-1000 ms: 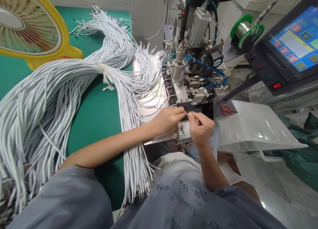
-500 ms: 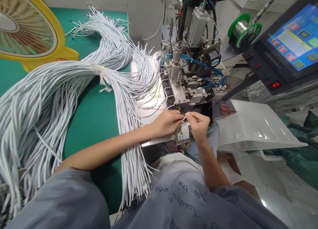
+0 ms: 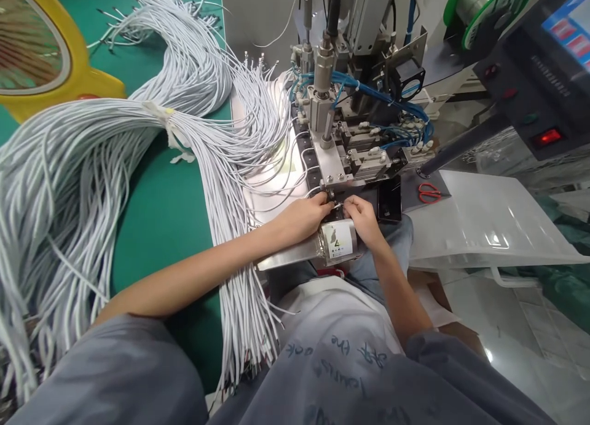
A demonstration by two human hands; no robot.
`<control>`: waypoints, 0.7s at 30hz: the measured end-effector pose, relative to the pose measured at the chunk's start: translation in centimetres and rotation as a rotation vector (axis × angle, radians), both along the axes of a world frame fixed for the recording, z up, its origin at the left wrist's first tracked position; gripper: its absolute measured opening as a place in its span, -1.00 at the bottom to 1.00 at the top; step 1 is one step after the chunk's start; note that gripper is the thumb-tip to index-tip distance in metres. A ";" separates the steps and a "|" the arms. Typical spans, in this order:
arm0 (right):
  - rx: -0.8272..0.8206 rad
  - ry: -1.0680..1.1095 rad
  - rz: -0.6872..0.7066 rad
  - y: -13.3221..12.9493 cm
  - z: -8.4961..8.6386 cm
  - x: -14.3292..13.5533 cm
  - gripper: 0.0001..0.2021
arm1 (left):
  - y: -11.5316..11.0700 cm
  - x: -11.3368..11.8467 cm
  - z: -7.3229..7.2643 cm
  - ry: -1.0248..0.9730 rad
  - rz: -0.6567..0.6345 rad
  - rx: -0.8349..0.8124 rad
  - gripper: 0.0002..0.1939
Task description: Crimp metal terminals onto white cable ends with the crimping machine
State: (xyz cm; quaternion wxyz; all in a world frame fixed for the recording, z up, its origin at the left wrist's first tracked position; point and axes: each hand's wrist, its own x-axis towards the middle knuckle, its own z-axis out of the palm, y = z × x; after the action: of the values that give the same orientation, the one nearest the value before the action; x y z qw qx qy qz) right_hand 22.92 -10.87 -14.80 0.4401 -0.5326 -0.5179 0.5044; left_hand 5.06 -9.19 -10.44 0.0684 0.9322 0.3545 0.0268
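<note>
My left hand [image 3: 313,211] is closed on a white cable [image 3: 338,205] at the front of the machine [image 3: 332,163]. Only a short piece of that cable shows between my two hands. With thumb and finger pinched, my right hand [image 3: 362,216] is at the cable's other side; the tip there is too small to make out. A metal block with a white label [image 3: 340,238] lies just below both hands. Many white cables [image 3: 184,130], tied with a pale strip, lie left of the machine, some with ends running to its front edge.
A yellow fan [image 3: 83,62] stands on the green mat [image 3: 152,228]. Right of my hands are a black tray [image 3: 389,200], red-handled scissors [image 3: 429,193] and a white plastic bin [image 3: 493,222]. A solder wire spool [image 3: 477,3] and a control panel [image 3: 539,87] hang above.
My hands have drawn slightly apart and moved closer to the machine's front, with the cable piece now visible between them. The camera view has shifted nearer to the machine.
</note>
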 end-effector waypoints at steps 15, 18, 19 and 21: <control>-0.053 0.063 0.087 0.4 -0.6 0.2 -0.70 | 0.3 0.0 0.4 0.117 -0.076 0.040 -0.58; -0.024 0.025 0.081 0.5 -0.8 0.2 -0.67 | 0.3 0.1 0.4 0.115 -0.079 0.043 -0.59; -0.017 0.022 0.074 0.6 -1.0 0.2 -0.66 | 0.2 0.1 0.4 0.109 -0.082 0.045 -0.60; 0.003 0.034 0.050 0.7 -1.3 0.1 -0.64 | 0.2 0.1 0.5 0.100 -0.084 0.052 -0.59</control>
State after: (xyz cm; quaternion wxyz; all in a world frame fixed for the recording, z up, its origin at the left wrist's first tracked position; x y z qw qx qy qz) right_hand 22.98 -10.19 -16.13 0.4369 -0.5104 -0.5243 0.5232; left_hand 5.17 -8.94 -9.95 0.0274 0.9479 0.3173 -0.0134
